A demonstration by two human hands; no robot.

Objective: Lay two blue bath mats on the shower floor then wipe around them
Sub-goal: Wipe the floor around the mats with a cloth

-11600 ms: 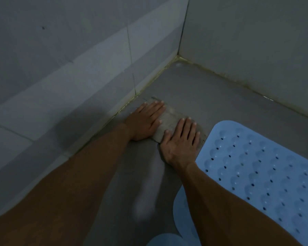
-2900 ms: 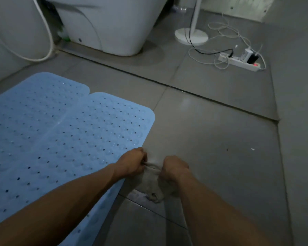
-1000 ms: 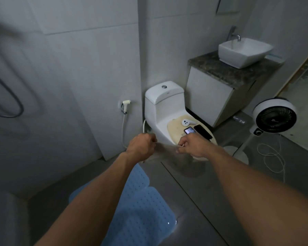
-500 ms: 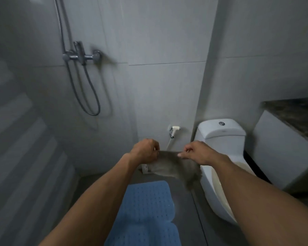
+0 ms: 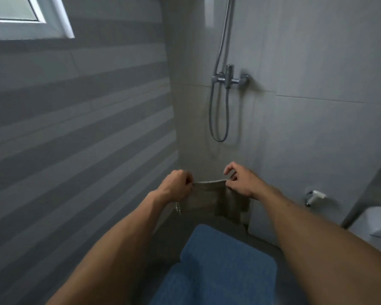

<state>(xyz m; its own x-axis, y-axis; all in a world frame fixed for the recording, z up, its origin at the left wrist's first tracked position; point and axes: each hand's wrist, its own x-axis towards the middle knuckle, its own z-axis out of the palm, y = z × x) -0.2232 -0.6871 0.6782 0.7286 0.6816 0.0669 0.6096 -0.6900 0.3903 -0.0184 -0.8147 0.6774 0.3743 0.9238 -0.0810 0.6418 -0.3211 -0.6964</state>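
I hold a grey cloth (image 5: 213,200) stretched out in the air in front of me, hanging down from its top edge. My left hand (image 5: 176,187) grips the cloth's left corner in a closed fist. My right hand (image 5: 240,181) pinches the right corner between thumb and fingers, the index finger lifted. Below, on the shower floor, lie the blue bath mats (image 5: 224,267), one edge overlapping the other; my forearms hide their sides.
A shower mixer (image 5: 229,79) with its looped hose (image 5: 218,119) hangs on the wall ahead. A window (image 5: 26,16) sits at the upper left. At the right are a bidet sprayer (image 5: 315,195) and part of the toilet (image 5: 374,227).
The view has swung left from the toilet toward the shower corner. Both hands keep the cloth raised, now spread flatter between them.
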